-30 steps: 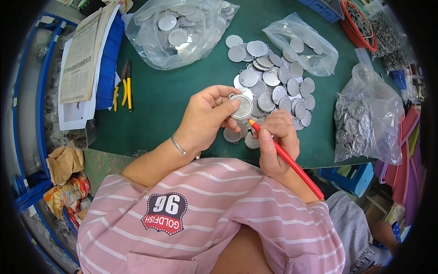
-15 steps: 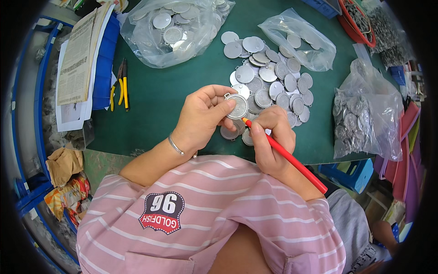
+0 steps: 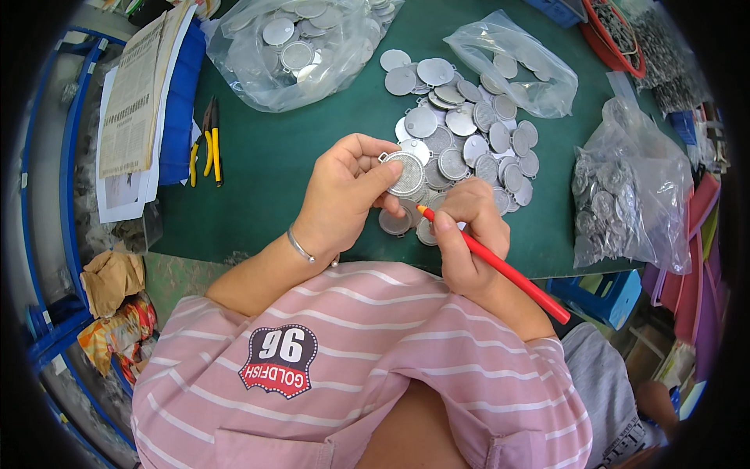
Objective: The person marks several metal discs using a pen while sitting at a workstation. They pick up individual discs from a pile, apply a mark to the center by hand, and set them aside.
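Between the thumb and fingers of my left hand point(image 3: 344, 180) is a round grey metal disc point(image 3: 407, 175) with small loops on its rim and a textured face turned up. My right hand point(image 3: 475, 227) grips a red-handled tool point(image 3: 512, 275) with a short yellowish tip, held like a pen. That tip points at the disc's lower edge, a small gap apart. Just beyond both hands, a loose pile of similar metal discs point(image 3: 451, 164) spreads over the green tabletop point(image 3: 266, 176). A few discs lie partly hidden under my hands.
Clear plastic bags of discs sit at the far left point(image 3: 312, 47) and far right point(image 3: 519, 66). Another bag of metal parts point(image 3: 617, 187) stands at the right. Yellow-handled pliers point(image 3: 209, 148) lie near a blue bin point(image 3: 181, 102). A red basket point(image 3: 617, 35) is at the back right corner.
My left hand has tilted the disc slightly, its loop turning left and down. The red tool's tip has drawn back a little from the disc's rim.
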Tool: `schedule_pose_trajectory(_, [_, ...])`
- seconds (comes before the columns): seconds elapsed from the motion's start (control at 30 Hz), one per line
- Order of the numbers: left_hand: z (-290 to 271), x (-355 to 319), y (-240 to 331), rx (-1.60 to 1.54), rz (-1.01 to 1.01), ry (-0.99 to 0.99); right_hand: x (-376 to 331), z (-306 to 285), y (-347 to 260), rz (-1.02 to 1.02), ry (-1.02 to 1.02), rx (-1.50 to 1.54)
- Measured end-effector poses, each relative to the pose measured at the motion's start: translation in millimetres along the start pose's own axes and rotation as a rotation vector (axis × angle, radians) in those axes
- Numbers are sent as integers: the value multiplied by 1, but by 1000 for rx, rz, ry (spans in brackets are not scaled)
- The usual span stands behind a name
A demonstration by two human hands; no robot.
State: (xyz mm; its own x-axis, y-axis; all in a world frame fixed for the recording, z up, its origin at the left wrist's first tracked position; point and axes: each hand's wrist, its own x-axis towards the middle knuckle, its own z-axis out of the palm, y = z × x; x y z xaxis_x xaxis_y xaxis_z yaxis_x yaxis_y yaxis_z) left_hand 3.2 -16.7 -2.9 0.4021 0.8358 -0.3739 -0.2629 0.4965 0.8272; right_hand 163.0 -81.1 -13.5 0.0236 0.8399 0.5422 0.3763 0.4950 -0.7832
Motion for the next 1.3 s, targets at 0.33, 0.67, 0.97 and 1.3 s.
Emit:
schedule_pose_trajectory(0.33, [0, -1, -3, 2, 19, 3, 3, 6, 0, -68, 16, 2])
schedule_pose_trajectory(0.67, [3, 0, 1, -21, 56, -9, -7, 5, 3, 10, -7, 101])
schedule_pose_trajectory(0.97, [-3, 3, 2, -99, -155, -70, 2, 10, 5, 296, 122, 212])
schedule_pose_trajectory(1.3, [-4, 0, -3, 3, -65, -110, 5, 4, 3, 727, 270, 690])
